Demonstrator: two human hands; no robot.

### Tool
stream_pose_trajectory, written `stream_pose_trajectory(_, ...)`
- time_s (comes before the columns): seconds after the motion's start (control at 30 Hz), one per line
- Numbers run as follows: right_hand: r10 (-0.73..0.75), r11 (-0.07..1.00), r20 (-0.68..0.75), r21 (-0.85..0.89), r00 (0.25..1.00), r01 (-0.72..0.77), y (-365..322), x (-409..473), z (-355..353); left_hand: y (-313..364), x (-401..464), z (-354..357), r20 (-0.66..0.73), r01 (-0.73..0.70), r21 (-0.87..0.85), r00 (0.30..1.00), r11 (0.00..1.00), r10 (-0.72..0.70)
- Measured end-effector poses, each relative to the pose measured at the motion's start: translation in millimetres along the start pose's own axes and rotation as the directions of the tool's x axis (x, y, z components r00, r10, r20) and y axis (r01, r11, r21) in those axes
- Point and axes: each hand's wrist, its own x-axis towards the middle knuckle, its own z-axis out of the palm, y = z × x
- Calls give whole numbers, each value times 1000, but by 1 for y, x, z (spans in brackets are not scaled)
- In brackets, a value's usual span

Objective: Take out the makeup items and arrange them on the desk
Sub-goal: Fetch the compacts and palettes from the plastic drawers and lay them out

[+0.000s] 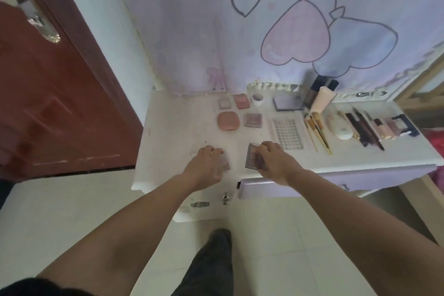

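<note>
My right hand [272, 160] grips a small purple eyeshadow palette [252, 155] on the white desk [173, 137] near its front edge. My left hand [207, 164] holds a clear pinkish compact [224, 162] flat on the desk, just left of the palette. Further back lie a round pink compact [228, 121], a square palette [253, 119], two small pink cases [241, 100] and a white jar [257, 99]. A lash tray [287, 133], brushes [317, 131], pencils [362, 127], tubes [320, 101] and nail polishes [384, 128] line the right side.
A lilac drawer [288, 187] stands slightly pulled out under the desk's front edge. A patterned curtain [264, 19] hangs behind the desk. A red-brown door [48, 91] is at the left. My leg [211, 259] is below on the tiled floor.
</note>
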Motion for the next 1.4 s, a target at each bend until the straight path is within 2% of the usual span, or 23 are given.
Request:
stream_pose_trajectory(0.2,-5,998,118,-65,993,12,22,72,-6,-29,86,-13,146,-95,50,985,994,87)
stream_pose_trajectory(0.33,-43,995,203,-77,978,60,26,89,-1,-42,109,-13,225,-144,83,967,986,122)
stream_pose_trajectory(0.43,-54,994,202,-79,978,71,26,93,1,-51,111,-5,246,-200,158,956,967,158)
stream_pose_trajectory(0.57,-25,997,223,-69,975,41,24,93,-2,-55,114,-8,238,-233,159,952,959,192)
stream_pose_trajectory(0.67,68,998,147,9,987,-70,23,87,-15,-48,122,-25,137,-295,152,952,943,275)
stream_pose_trajectory(0.73,130,991,54,29,990,-131,30,77,-28,-34,136,-38,97,-376,151,926,914,365)
stream_pose_trajectory(0.83,298,954,-122,26,947,-297,51,47,-49,10,161,-62,69,-475,177,879,862,471)
stream_pose_trajectory(0.9,443,894,-230,48,866,-445,63,12,-62,59,168,-73,28,-589,197,803,784,596)
stream_pose_trajectory(1.0,628,760,-334,67,703,-647,70,-64,-71,134,162,-72,42,-716,198,689,670,724)
stream_pose_trajectory(1.17,832,449,-440,178,337,-876,43,-223,-52,262,102,-32,95,-879,237,444,413,891)
stream_pose_trajectory(1.27,905,244,-404,235,134,-941,0,-330,-16,330,23,8,159,-944,208,290,255,944)
stream_pose_trajectory(1.4,964,-66,-227,306,-141,-950,-90,-465,53,383,-124,79,286,-984,174,73,23,956)
